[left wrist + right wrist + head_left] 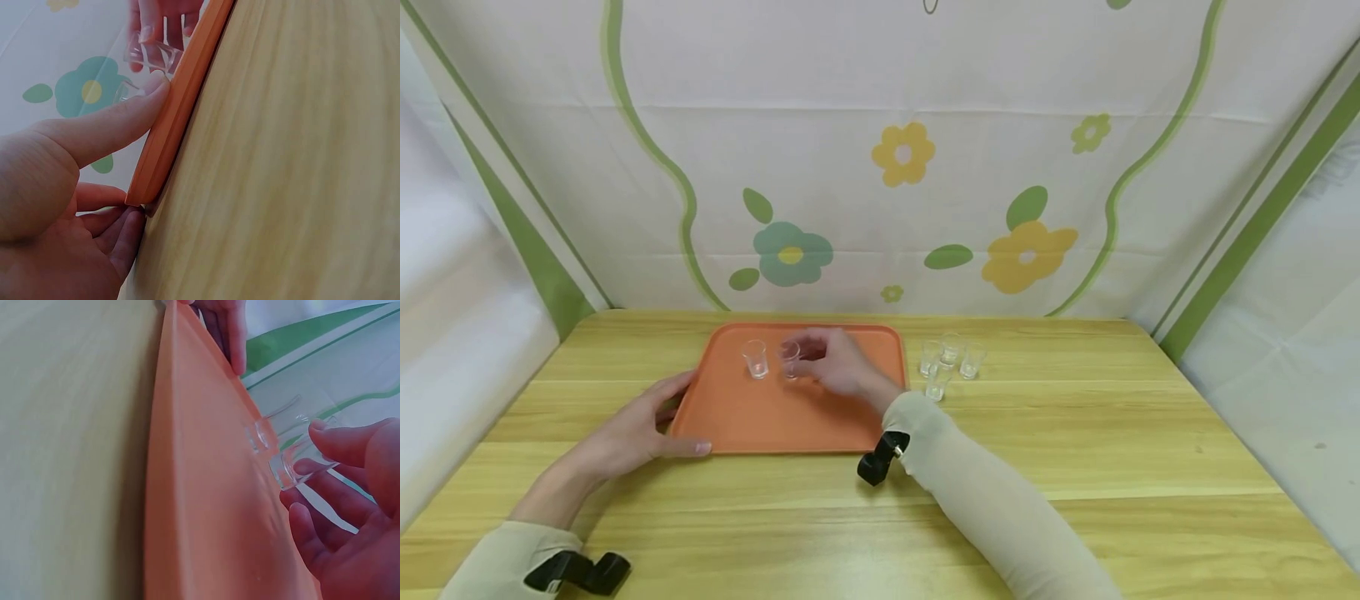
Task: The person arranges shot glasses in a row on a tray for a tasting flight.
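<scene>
Left hand (643, 423) clamped on orange tray (767, 425), lower left of centre; right hand (838, 362) pinching clear glass (790, 370) over tray, beside second glass (756, 361). Four glasses (971, 362) on worktop (1150, 442), right. Faint lettering (1330, 171), upper right edge — I can't read it.

Tray (775, 425): plastic by its look, smooth, matt. Small cups (756, 363): clear, glassy, smooth, glossy. Tabletop (790, 533): wood-grained, smooth, carries a soft sheen. Backdrop (850, 75): looks like cloth, creased. Sleeves (992, 508): matt fabric. Wrist units (610, 573): plastic-looking, faintly shiny.
</scene>
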`<state>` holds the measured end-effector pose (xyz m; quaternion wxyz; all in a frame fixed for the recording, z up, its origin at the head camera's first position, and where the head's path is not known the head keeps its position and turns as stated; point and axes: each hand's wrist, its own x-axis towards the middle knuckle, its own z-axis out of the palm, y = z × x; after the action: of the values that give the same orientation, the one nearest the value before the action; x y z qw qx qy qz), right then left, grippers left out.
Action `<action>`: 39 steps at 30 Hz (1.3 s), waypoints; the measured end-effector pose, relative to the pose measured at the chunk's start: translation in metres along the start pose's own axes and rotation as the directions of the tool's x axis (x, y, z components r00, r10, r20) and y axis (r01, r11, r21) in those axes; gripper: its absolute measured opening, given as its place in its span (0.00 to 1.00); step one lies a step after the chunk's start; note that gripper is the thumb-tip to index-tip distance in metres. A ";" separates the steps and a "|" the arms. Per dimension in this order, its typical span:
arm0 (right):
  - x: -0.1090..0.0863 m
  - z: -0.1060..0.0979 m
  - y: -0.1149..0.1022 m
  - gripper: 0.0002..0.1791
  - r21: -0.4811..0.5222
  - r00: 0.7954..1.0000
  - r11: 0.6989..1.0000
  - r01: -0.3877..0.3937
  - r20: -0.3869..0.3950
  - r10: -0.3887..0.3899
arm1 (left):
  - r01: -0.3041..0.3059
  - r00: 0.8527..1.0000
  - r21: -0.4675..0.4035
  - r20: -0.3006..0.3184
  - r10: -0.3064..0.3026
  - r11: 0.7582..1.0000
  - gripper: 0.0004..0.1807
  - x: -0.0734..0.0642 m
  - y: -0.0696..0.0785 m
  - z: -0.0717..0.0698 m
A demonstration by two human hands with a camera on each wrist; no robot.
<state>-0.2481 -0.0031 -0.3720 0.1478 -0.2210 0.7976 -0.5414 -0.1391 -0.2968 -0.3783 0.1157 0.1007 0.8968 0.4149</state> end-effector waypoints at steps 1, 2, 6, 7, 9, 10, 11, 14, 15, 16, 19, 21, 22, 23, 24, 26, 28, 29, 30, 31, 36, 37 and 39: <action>0.001 0.001 0.001 0.18 -0.006 1.000 1.000 0.000 -0.002 0.000 | 0.000 1.000 0.000 0.000 0.000 1.000 0.63 0.000 0.000 0.000; 0.001 0.002 0.001 0.18 -0.009 1.000 1.000 -0.001 -0.006 0.001 | 0.000 1.000 0.000 0.000 0.000 1.000 0.63 0.000 0.000 0.000; 0.003 0.005 0.002 0.17 -0.035 1.000 0.999 -0.010 -0.026 0.009 | 0.004 1.000 -0.002 0.002 -0.004 1.000 0.62 0.000 0.000 0.000; 0.004 0.006 0.002 0.17 -0.038 0.999 0.999 -0.014 -0.031 0.013 | 0.004 1.000 -0.003 0.002 -0.004 1.000 0.62 0.000 0.000 0.000; 0.005 0.007 0.002 0.17 -0.044 0.999 0.999 -0.028 -0.042 0.026 | 0.004 1.000 -0.006 0.004 -0.004 1.000 0.62 0.000 0.000 0.000; 0.006 0.007 0.003 0.17 -0.044 0.999 0.998 -0.034 -0.045 0.032 | 0.003 1.000 -0.006 0.004 -0.003 1.000 0.62 0.001 0.000 0.000; 0.006 0.008 0.003 0.17 -0.044 0.998 0.998 -0.040 -0.047 0.037 | 0.003 1.000 -0.005 0.004 -0.002 1.000 0.63 0.001 0.000 0.000; 0.009 0.009 0.003 0.17 -0.040 0.998 0.998 -0.047 -0.049 0.045 | -0.001 1.000 -0.005 0.005 0.001 1.000 0.63 0.001 0.000 -0.001; 0.009 0.009 0.003 0.17 -0.039 0.998 0.998 -0.047 -0.050 0.045 | -0.002 1.000 -0.003 0.005 0.002 1.000 0.63 0.001 0.000 -0.001; 0.010 0.010 0.004 0.17 -0.036 0.998 0.998 -0.050 -0.051 0.048 | -0.003 1.000 -0.001 0.006 0.003 1.000 0.63 0.001 0.000 -0.001; 0.010 0.011 0.004 0.17 -0.031 0.997 0.998 -0.057 -0.055 0.055 | -0.005 1.000 0.003 0.009 0.005 1.000 0.63 0.002 -0.001 -0.001; 0.011 0.012 0.004 0.17 -0.038 0.997 0.997 -0.062 -0.058 0.059 | -0.004 1.000 0.008 0.010 0.003 1.000 0.63 0.002 -0.001 -0.001; 0.011 0.013 0.003 0.16 -0.048 0.996 0.997 -0.064 -0.060 0.062 | -0.001 1.000 0.010 0.011 0.001 1.000 0.63 0.002 -0.002 -0.001; 0.011 0.014 0.003 0.16 -0.059 0.996 0.996 -0.065 -0.061 0.061 | 0.000 1.000 0.012 0.012 0.000 1.000 0.62 0.001 -0.002 -0.002; 0.012 0.014 0.003 0.16 -0.074 0.996 0.995 -0.065 -0.062 0.060 | 0.004 1.000 0.013 0.013 -0.004 1.000 0.63 0.001 -0.002 -0.002; 0.013 0.015 0.002 0.16 -0.098 0.996 0.993 -0.066 -0.061 0.061 | 0.012 1.000 0.016 0.012 -0.012 1.000 0.63 0.000 -0.003 -0.003; 0.014 0.016 0.002 0.16 -0.118 0.997 0.991 -0.064 -0.058 0.058 | 0.014 1.000 0.016 0.012 -0.014 1.000 0.63 -0.001 -0.003 -0.003; 0.014 0.017 0.001 0.16 -0.121 0.997 0.991 -0.062 -0.055 0.056 | 0.014 1.000 0.017 0.011 -0.014 1.000 0.62 -0.001 -0.004 -0.003; 0.014 0.017 0.001 0.16 -0.124 0.997 0.990 -0.061 -0.051 0.055 | 0.014 1.000 0.017 0.010 -0.014 1.000 0.62 -0.002 -0.004 -0.004; 0.014 0.017 0.001 0.16 -0.123 0.997 0.991 -0.060 -0.046 0.055 | 0.013 1.000 0.018 0.008 -0.013 1.000 0.62 -0.002 -0.004 -0.004; 0.014 0.017 0.001 0.17 -0.137 0.997 0.988 -0.064 -0.039 0.059 | 0.011 1.000 0.020 0.009 -0.011 1.000 0.63 -0.002 -0.003 -0.003; 0.014 0.017 0.001 0.16 -0.139 0.997 0.988 -0.065 -0.039 0.060 | 0.012 1.000 0.021 0.010 -0.012 1.000 0.63 -0.002 -0.004 -0.004; 0.015 0.018 0.001 0.16 -0.149 0.997 0.987 -0.066 -0.038 0.061 | 0.012 1.000 0.021 0.010 -0.013 1.000 0.63 -0.002 -0.003 -0.003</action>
<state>-0.2525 -0.0242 -0.3796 0.1346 -0.1967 0.8451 -0.4785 -0.1389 -0.3019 -0.3786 0.1219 0.0985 0.9011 0.4043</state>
